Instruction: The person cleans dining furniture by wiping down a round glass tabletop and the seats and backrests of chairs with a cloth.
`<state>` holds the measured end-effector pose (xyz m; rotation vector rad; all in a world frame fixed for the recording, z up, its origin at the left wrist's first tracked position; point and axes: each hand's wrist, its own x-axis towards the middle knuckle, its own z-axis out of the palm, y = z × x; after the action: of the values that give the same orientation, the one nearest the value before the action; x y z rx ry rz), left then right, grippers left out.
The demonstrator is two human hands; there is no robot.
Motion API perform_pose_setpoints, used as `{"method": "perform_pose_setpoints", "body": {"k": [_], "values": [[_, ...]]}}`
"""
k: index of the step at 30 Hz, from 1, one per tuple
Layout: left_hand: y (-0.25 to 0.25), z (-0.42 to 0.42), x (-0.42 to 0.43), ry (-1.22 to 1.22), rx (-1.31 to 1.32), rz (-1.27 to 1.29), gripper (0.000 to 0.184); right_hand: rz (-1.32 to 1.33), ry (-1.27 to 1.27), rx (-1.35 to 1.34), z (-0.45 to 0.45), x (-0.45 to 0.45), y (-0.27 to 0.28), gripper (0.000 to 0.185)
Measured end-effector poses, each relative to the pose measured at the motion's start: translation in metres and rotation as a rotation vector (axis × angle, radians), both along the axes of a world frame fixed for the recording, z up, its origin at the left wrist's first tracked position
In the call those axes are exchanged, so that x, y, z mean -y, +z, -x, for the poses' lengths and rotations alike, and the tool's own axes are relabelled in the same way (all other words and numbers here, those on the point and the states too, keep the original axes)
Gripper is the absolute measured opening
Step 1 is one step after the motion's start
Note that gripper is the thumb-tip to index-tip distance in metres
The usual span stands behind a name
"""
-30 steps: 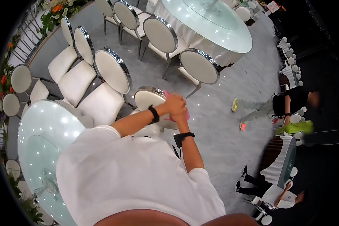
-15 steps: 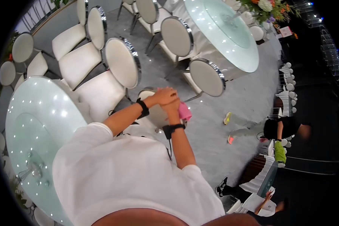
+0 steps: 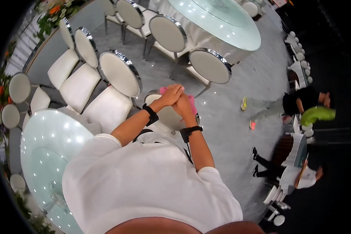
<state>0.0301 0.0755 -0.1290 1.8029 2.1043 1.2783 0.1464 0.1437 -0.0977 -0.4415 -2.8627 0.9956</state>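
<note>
My left hand and my right hand meet over the top of a round-backed chair just in front of me. A pink cloth shows on both sides of them, bunched between the fingers and the chair's backrest. Both hands look closed on the cloth, though the fingertips are partly hidden. Each wrist wears a black strap; a thin cable hangs from the right one.
A glass-topped round table stands at my left, another table ahead. White chairs line up ahead-left. To the right, one person holds a green cloth; another person stands by a draped table.
My view has shifted a little. My hands remain together at the chair back, and more pink cloth shows at their left. The person with the green cloth has raised it.
</note>
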Motion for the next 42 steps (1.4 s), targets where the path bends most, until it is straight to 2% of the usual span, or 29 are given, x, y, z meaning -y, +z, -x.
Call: {"method": "perform_pose_setpoints", "body": {"k": [2,3,5,7,9,11,12,15,17,18,19,20,22,24,26,27,28,29,30,31,32,34,35,37,38,42], "values": [[0.009,-0.033,-0.014,-0.036,0.048,0.012,0.033,-0.407,-0.037,-0.244,-0.044,-0.001,-0.016,0.044],[0.014,-0.049,-0.025,-0.049,0.025,0.03,0.033,-0.405,-0.059,-0.241,-0.059,-0.006,-0.017,0.044],[0.017,-0.085,-0.03,-0.075,0.014,0.06,0.033,-0.044,-0.045,-0.297,-0.094,-0.007,-0.016,0.044],[0.021,-0.111,-0.037,-0.08,-0.218,0.151,0.037,-0.068,-0.063,-0.252,-0.123,-0.014,-0.019,0.046],[0.022,-0.112,-0.042,-0.034,-0.227,0.168,0.037,-0.092,-0.067,-0.216,-0.151,-0.019,-0.028,0.048],[0.02,-0.101,-0.039,0.031,-0.252,0.193,0.038,0.022,-0.289,-0.219,-0.173,-0.023,-0.056,0.056],[0.018,-0.092,-0.037,0.028,-0.237,0.202,0.038,0.029,-0.268,-0.237,-0.174,-0.027,-0.057,0.056],[0.026,-0.065,-0.017,0.075,-0.203,0.262,0.035,0.041,-0.147,-0.158,-0.158,-0.027,-0.062,0.065],[0.029,-0.045,0.0,0.115,-0.19,0.304,0.034,-0.037,-0.1,-0.197,-0.124,-0.028,-0.036,0.064],[0.023,-0.032,0.01,0.168,-0.077,0.199,0.035,-0.026,-0.082,-0.219,-0.105,-0.028,-0.024,0.064],[0.016,-0.018,0.02,0.215,0.035,0.09,0.036,-0.147,-0.062,-0.182,-0.085,-0.022,-0.012,0.062],[0.005,-0.007,0.029,0.225,0.018,0.096,0.036,-0.27,-0.049,-0.141,-0.069,-0.016,-0.005,0.06],[-0.021,0.021,0.046,0.31,0.148,0.085,0.03,-0.319,-0.044,-0.13,-0.037,0.0,0.003,0.058],[-0.053,0.042,0.05,0.399,0.119,0.155,0.03,-0.375,-0.044,-0.103,-0.015,0.009,0.005,0.056],[-0.05,0.033,0.05,0.49,0.111,0.225,0.031,-0.458,-0.018,-0.153,-0.006,0.011,-0.004,0.054],[-0.025,0.022,0.044,0.451,0.094,0.074,0.032,-0.457,-0.016,-0.149,-0.008,0.007,-0.005,0.054],[-0.009,0.012,0.038,0.413,0.076,-0.077,0.033,-0.417,0.008,-0.191,-0.01,0.004,-0.004,0.052],[-0.006,0.003,0.033,0.417,0.083,-0.077,0.033,-0.378,0.034,-0.231,-0.015,0.001,-0.004,0.05],[-0.006,-0.005,0.027,0.303,0.116,-0.063,0.033,-0.381,0.041,-0.226,-0.025,-0.004,-0.006,0.05],[-0.003,-0.013,0.021,0.191,0.149,-0.051,0.033,-0.297,0.015,-0.321,-0.039,-0.012,-0.009,0.049],[-0.002,-0.022,0.017,0.198,0.156,-0.055,0.033,-0.211,-0.01,-0.414,-0.054,-0.019,-0.013,0.048],[0.006,-0.05,0.01,0.322,-0.043,0.161,0.035,-0.118,-0.043,-0.362,-0.093,-0.033,-0.021,0.045],[0.012,-0.065,0.005,0.322,-0.032,0.162,0.035,-0.024,-0.085,-0.315,-0.114,-0.039,-0.026,0.042],[0.021,-0.095,-0.006,0.368,-0.276,0.243,0.039,0.024,-0.102,-0.203,-0.153,-0.052,-0.039,0.04],[0.023,-0.107,-0.009,0.36,-0.268,0.241,0.039,0.074,-0.123,-0.111,-0.166,-0.058,-0.047,0.039],[0.025,-0.127,-0.02,0.305,-0.392,0.287,0.038,0.101,-0.107,-0.144,-0.174,-0.066,-0.062,0.038]]}}
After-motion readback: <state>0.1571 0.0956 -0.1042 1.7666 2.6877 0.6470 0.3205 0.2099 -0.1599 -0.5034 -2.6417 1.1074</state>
